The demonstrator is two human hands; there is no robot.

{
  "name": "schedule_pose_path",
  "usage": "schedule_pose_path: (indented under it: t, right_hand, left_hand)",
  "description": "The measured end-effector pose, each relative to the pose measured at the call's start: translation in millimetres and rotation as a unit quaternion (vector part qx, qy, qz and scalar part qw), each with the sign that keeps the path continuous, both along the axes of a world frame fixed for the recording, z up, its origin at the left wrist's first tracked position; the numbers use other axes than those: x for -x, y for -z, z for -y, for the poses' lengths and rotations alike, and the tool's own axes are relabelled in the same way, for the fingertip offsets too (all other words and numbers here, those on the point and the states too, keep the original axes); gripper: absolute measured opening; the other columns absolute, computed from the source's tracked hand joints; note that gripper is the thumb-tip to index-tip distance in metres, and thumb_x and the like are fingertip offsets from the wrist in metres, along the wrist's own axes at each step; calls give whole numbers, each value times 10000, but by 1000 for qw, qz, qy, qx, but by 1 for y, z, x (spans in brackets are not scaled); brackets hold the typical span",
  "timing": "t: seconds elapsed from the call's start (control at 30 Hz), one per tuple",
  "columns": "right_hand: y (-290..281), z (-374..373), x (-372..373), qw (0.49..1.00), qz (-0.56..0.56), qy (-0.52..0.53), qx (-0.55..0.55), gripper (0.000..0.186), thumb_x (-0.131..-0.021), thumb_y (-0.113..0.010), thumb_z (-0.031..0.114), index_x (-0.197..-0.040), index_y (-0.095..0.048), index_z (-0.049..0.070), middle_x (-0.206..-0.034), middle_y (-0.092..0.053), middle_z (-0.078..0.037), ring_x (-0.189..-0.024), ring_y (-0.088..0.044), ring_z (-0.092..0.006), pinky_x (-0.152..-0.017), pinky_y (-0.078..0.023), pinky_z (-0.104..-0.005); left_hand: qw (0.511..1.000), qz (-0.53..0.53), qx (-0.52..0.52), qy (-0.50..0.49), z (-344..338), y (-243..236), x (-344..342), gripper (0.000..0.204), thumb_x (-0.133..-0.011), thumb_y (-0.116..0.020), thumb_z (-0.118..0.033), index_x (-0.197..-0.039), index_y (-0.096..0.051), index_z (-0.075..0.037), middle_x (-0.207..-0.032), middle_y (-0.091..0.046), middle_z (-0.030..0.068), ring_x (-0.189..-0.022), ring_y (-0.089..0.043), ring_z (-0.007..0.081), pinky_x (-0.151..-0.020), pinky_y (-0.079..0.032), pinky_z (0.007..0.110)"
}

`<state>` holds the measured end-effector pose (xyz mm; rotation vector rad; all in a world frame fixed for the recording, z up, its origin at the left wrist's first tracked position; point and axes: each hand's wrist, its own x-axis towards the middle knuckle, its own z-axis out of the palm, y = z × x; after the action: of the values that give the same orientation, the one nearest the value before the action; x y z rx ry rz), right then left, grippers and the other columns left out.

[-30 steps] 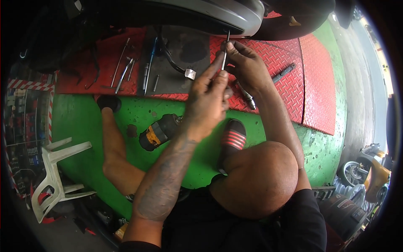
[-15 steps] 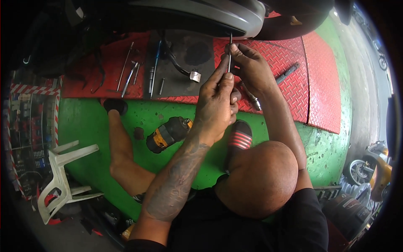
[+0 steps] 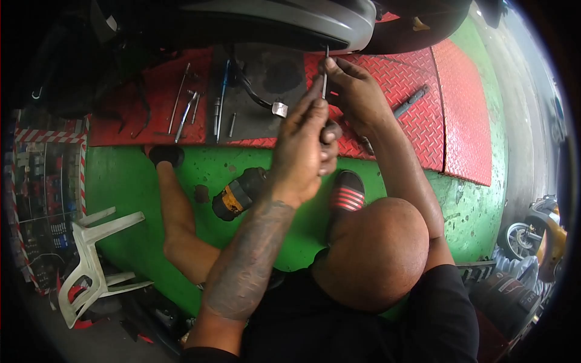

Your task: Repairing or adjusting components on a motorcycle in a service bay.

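Note:
A tool with a slim metal shaft (image 3: pixel 324 88) runs from my left hand up to the underside of a motorcycle's grey and black body panel (image 3: pixel 327 24). My left hand (image 3: pixel 305 148) is closed round its lower end, hiding any handle, and looks slightly blurred. Higher on the shaft, the thumb and fingers of my right hand (image 3: pixel 354 91) pinch it close to the panel. The shaft's tip meets the panel's dark lower edge; what it touches there cannot be made out. Partly behind my right forearm lies a metal tool (image 3: pixel 367 144), with a grey bar-shaped tool (image 3: pixel 411 101) farther right.
On the red tread-plate platform (image 3: pixel 417 136) and its dark mat (image 3: pixel 254 124) lie several long slim hand tools (image 3: pixel 187 115). A black stand with a pale foot (image 3: pixel 279 109) rests on the mat. A yellow-and-black power tool (image 3: pixel 239 195) lies on the green floor; a white plastic chair (image 3: pixel 91 260) is left.
My left hand has shifted down and slightly left along the tool, its fingers turned a little. My right hand stays on the shaft. The whole view has shifted slightly.

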<state>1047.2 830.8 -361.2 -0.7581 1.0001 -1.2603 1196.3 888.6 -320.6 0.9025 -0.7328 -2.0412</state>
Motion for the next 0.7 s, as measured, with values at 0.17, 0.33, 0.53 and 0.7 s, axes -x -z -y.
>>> schedule_pose_path:
  t: [0.17,0.33,0.53,0.7]
  right_hand:
    - [3,3,1,1000,1,-23,11,303,-1058,-565,307,-1171,-649,39,-1008,-671,6,-866,-575,-95,-791,-475,-296]
    - [4,2,6,999,-34,-6,-7,287,-1059,-565,308,-1132,-655,46,-952,-648,22,-835,-556,-87,-773,-466,-276]
    - [1,0,0,1000,-4,1,12,292,-1054,-575,305,-1123,-662,35,-924,-639,16,-821,-540,-85,-756,-453,-263]
    - [9,0,14,994,-82,-43,48,340,-1048,-592,309,-1212,-611,11,-960,-634,2,-865,-582,-103,-819,-491,-285]
  left_hand:
    - [1000,4,-3,-21,-7,6,10,484,-1088,-496,-335,-1559,-385,-320,-721,-428,-58,-507,-343,16,-406,-269,174]
    - [1000,-14,11,-5,-5,8,8,466,-1093,-474,-323,-1551,-404,-277,-745,-420,-54,-489,-312,11,-393,-257,164]
    - [999,23,17,-44,-9,10,19,494,-1093,-472,-326,-1574,-366,-281,-724,-410,-52,-484,-310,27,-404,-264,175]
    - [990,52,100,-81,-8,26,25,507,-1088,-498,-299,-1577,-365,-286,-698,-405,-58,-488,-320,18,-409,-276,177]
